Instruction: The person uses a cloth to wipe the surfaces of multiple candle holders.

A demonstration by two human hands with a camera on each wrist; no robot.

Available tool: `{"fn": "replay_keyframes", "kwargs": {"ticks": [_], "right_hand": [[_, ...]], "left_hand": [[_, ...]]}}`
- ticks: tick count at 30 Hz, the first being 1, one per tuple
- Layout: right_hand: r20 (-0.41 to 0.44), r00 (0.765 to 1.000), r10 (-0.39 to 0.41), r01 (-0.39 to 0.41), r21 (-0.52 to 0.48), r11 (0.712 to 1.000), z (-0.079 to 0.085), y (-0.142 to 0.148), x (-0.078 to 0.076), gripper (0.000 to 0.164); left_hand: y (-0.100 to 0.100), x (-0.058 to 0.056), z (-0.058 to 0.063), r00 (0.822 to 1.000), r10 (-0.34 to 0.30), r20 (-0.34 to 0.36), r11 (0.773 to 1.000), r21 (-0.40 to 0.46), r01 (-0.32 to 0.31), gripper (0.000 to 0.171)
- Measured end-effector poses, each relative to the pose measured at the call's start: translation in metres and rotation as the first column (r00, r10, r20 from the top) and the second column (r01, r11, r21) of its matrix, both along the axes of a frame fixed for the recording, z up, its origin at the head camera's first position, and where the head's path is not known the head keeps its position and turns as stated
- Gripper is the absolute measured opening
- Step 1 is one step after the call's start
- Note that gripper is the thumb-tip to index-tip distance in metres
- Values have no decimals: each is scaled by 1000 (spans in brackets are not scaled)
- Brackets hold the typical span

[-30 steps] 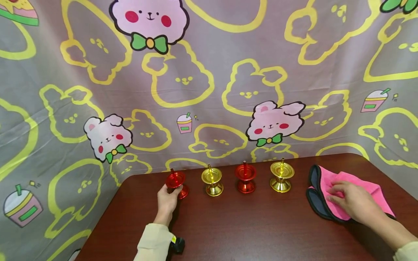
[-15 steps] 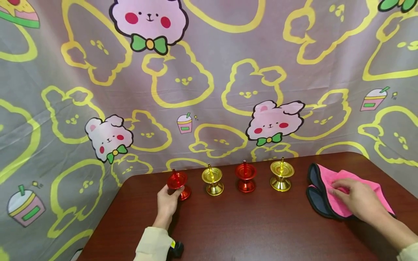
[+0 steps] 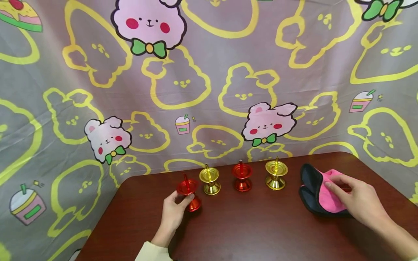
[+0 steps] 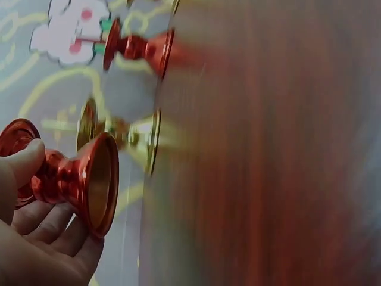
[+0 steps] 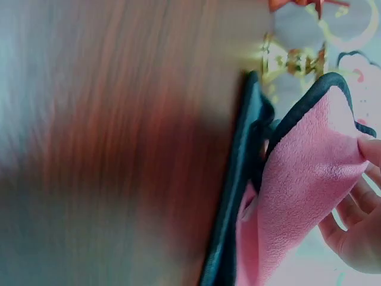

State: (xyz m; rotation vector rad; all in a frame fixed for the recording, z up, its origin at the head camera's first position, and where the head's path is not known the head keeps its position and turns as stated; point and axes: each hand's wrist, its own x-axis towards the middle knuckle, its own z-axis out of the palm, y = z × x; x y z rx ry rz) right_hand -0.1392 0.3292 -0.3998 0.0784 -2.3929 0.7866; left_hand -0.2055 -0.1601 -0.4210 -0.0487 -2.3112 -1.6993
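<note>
My left hand [image 3: 174, 212] grips a red metallic candlestick [image 3: 194, 203] by its upper part, thumb in front. In the left wrist view that candlestick's hollow base [image 4: 102, 185] shows, lifted off the table. To its right stand a gold candlestick [image 3: 212, 187], a second red candlestick [image 3: 242, 184] and a second gold candlestick [image 3: 275, 182], all upright. My right hand [image 3: 364, 199] pinches a pink cloth [image 3: 329, 198] with dark edging and a dark grey back. Part of the cloth is raised in the right wrist view, while its folded lower part [image 5: 226, 220] lies on the table.
A dark reddish-brown table [image 3: 241, 228] carries everything. Right behind it hangs a grey curtain [image 3: 209, 119] with yellow outlines and cartoon bears, close to the row of candlesticks.
The held red candlestick has left its place at the row's left end and come up, nearer and to the right. My right hand now pinches and lifts the cloth, which lay flatter before.
</note>
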Motion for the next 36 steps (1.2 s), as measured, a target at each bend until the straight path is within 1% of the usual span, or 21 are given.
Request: {"fn": "replay_keyframes", "kwargs": {"ticks": [2, 5, 7, 9, 14, 19, 21, 25, 27, 29, 32, 36], "right_hand": [[19, 1000, 6, -6, -28, 1000, 4, -7, 6, 20], [36, 999, 16, -13, -62, 998, 11, -19, 15, 24], [41, 999, 28, -25, -79, 997, 16, -27, 20, 26], [28, 999, 43, -40, -88, 995, 20, -36, 24, 24], [16, 996, 88, -86, -119, 989, 30, -55, 31, 20], [24, 992, 124, -119, -147, 982, 37, -74, 36, 20], [31, 989, 143, -136, -166, 977, 39, -82, 37, 19], [75, 979, 191, -171, -218, 961, 44, -100, 36, 20], [76, 974, 215, -191, -244, 951, 45, -108, 35, 21], [60, 968, 242, -218, -268, 938, 46, -115, 34, 21], [27, 958, 287, -266, -295, 918, 45, -124, 32, 20], [-6, 940, 340, -324, -323, 889, 44, -135, 30, 20]], "left_hand": [[7, 7, 1, 999, -45, -11, 999, 8, 45, 24], [21, 16, 1, 993, -116, -32, 993, 17, 117, 26], [30, 22, 1, 985, -168, -39, 985, 18, 169, 27], [39, 27, 1, 976, -215, -41, 976, 24, 216, 26], [60, 39, 4, 944, -327, -35, 944, 25, 328, 24], [78, 50, 8, 906, -421, -43, 905, 43, 423, 24], [85, 54, 10, 893, -448, -44, 891, 61, 450, 24], [95, 61, 12, 870, -489, -59, 865, 98, 493, 23], [99, 63, 13, 859, -507, -68, 852, 110, 512, 22], [103, 64, 14, 849, -523, -76, 840, 119, 529, 22], [108, 66, 15, 840, -537, -74, 831, 124, 542, 22], [112, 67, 16, 838, -540, -75, 829, 123, 545, 22]]}}
